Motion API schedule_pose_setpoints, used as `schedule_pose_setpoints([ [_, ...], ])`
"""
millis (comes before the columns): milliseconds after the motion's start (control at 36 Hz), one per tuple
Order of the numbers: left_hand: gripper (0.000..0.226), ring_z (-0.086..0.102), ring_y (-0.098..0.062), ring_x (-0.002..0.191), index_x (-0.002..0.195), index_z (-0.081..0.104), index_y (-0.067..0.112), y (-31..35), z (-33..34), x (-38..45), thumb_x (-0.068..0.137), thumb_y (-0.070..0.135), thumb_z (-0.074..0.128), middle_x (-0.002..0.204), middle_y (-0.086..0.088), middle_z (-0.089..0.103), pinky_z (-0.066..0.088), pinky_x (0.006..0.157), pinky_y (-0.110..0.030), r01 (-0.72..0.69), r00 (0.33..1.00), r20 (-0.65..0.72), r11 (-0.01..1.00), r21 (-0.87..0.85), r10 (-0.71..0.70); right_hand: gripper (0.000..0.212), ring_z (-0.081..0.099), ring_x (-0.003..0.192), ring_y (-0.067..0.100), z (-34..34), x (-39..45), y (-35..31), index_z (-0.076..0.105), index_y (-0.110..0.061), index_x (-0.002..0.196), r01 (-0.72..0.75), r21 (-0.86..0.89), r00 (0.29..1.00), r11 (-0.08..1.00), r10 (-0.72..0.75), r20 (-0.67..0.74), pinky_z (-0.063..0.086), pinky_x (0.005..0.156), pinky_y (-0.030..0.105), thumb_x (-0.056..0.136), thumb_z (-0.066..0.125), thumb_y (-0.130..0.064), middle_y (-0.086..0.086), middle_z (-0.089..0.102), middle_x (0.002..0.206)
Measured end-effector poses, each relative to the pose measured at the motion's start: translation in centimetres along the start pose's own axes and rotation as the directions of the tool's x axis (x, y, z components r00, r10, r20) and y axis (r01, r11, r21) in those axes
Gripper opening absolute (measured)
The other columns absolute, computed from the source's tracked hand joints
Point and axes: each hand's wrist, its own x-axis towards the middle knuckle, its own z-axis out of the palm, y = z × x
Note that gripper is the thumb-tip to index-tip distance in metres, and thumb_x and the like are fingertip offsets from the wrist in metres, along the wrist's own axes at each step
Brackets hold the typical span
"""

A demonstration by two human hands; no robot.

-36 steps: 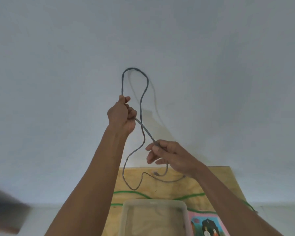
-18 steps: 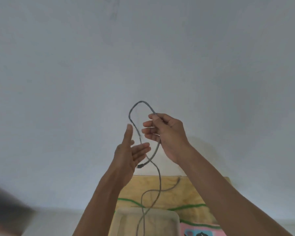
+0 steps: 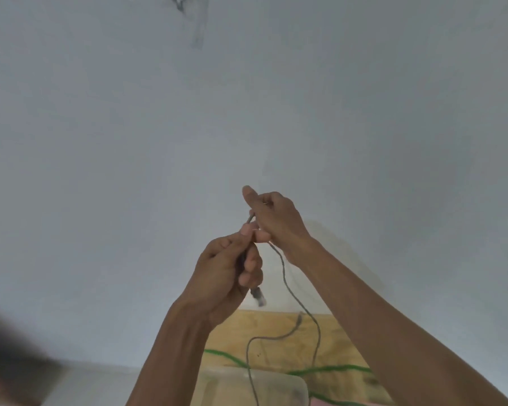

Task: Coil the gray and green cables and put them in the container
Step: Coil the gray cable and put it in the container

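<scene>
Gray cable (image 3: 285, 276) is up in front of the wall, both hands curled on it, left hand (image 3: 226, 276) gripping the plug end, right hand (image 3: 276, 218) pinching above, slack trailing down to the tabletop (image 3: 329, 341) for looping.

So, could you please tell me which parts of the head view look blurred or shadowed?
Head view: the dark shape at lower left is smeared beyond recognition; the connector under the left hand is slightly blurred; a faint shadow falls on the wall beside the right hand.
</scene>
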Motion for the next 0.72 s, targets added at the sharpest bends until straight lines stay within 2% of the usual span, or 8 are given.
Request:
schedule_pose_setpoints([
  [111, 0.041, 0.024, -0.009, 0.04, 0.1, 0.07, -0.004, 1.6, 0.2, 1.1, 0.101, 0.031, 0.049, 0.049, 0.0, 0.029, 0.027, 0.045, -0.022, 0.012, 1.0, 0.018, 0.996, -0.084, -0.011, 0.064, 0.064, 0.09, 0.012, 0.1, 0.5, 0.3, 0.048, -0.021, 0.114, 0.035, 0.0, 0.999, 0.999, -0.035, -0.039, 0.06, 0.08, 0.04, 0.084, 0.042, -0.078, -0.004, 0.061, 0.101],
  [194, 0.037, 0.024, -0.009, 0.043, 0.108, 0.071, -0.005, 3.0, 0.2, 2.2, 0.102, 0.024, 0.048, 0.053, 0.001, 0.028, 0.028, 0.046, -0.023, 0.025, 0.998, 0.06, 0.99, -0.14, -0.017, 0.053, 0.063, 0.104, 0.021, 0.8, 1.3, 0.5, 0.043, -0.034, 0.106, 0.108, 0.001, 0.993, 0.994, -0.108, -0.045, 0.054, 0.091, 0.045, 0.078, 0.051, -0.077, 0.004, 0.058, 0.113],
  [278, 0.036, 0.031, -0.011, 0.048, 0.121, 0.058, -0.015, 4.1, 0.2, 3.4, 0.1, 0.012, 0.046, 0.06, -0.002, 0.035, 0.033, 0.05, -0.025, -0.01, 0.994, 0.103, 0.982, -0.186, 0.029, 0.018, 0.068, 0.064, 0.018, 0.9, 2.2, 0.6, 0.055, -0.018, 0.085, 0.222, 0.045, 0.971, 0.974, -0.225, 0.078, 0.056, 0.056, 0.029, 0.095, 0.053, -0.034, 0.003, 0.066, 0.076],
  [333, 0.034, 0.037, -0.012, 0.05, 0.118, 0.058, -0.015, 4.7, 0.2, 4.0, 0.1, 0.012, 0.047, 0.063, -0.004, 0.042, 0.038, 0.051, -0.025, -0.039, 0.991, 0.115, 0.98, -0.193, 0.062, 0.036, 0.056, 0.041, 0.004, 1.3, 2.1, 0.7, 0.056, -0.015, 0.076, 0.26, 0.043, 0.956, 0.965, -0.264, 0.125, 0.043, 0.039, 0.015, 0.105, 0.035, -0.016, -0.009, 0.06, 0.05],
  [444, 0.03, 0.049, -0.015, 0.051, 0.108, 0.069, -0.004, 5.5, 0.4, 5.2, 0.102, 0.017, 0.05, 0.067, -0.009, 0.056, 0.048, 0.054, -0.027, -0.081, 0.99, 0.098, 0.977, -0.196, 0.102, 0.032, 0.056, 0.053, 0.002, 2.1, 1.5, 1.3, 0.064, -0.015, 0.068, 0.327, 0.044, 0.942, 0.944, -0.329, 0.065, 0.042, 0.067, 0.013, 0.096, 0.047, -0.013, -0.006, 0.059, 0.054],
  [500, 0.028, 0.055, -0.015, 0.053, 0.107, 0.069, -0.001, 5.7, 0.0, 6.0, 0.101, 0.02, 0.052, 0.069, -0.008, 0.062, 0.053, 0.057, -0.027, -0.081, 0.991, 0.085, 0.973, -0.214, 0.101, 0.025, 0.062, 0.074, 0.017, 2.6, 1.2, 1.6, 0.06, 0.003, 0.093, 0.319, 0.024, 0.948, 0.947, -0.319, 0.003, 0.049, 0.076, 0.026, 0.098, 0.046, -0.016, 0.01, 0.062, 0.076],
  [583, 0.03, 0.057, -0.012, 0.052, 0.114, 0.067, 0.0, 5.9, -1.1, 7.4, 0.101, 0.022, 0.052, 0.07, -0.007, 0.064, 0.054, 0.057, -0.025, -0.104, 0.992, 0.051, 0.976, -0.193, 0.116, 0.021, 0.061, 0.064, 0.024, 3.0, 0.8, 2.5, 0.061, -0.013, 0.106, 0.251, 0.059, 0.964, 0.966, -0.255, 0.076, 0.059, 0.063, 0.044, 0.104, 0.044, -0.023, 0.007, 0.061, 0.074],
  [722, 0.033, 0.05, -0.011, 0.049, 0.121, 0.064, 0.002, 5.8, -3.1, 9.1, 0.101, 0.024, 0.052, 0.07, -0.005, 0.063, 0.048, 0.055, -0.025, -0.18, 0.984, 0.0, 0.982, -0.059, 0.181, 0.019, 0.043, 0.047, 0.004, 3.0, 0.9, 3.1, 0.065, -0.027, 0.092, 0.303, -0.097, 0.952, 0.948, -0.306, -0.021, 0.038, 0.05, 0.021, 0.102, 0.049, -0.031, -0.012, 0.054, 0.06],
])
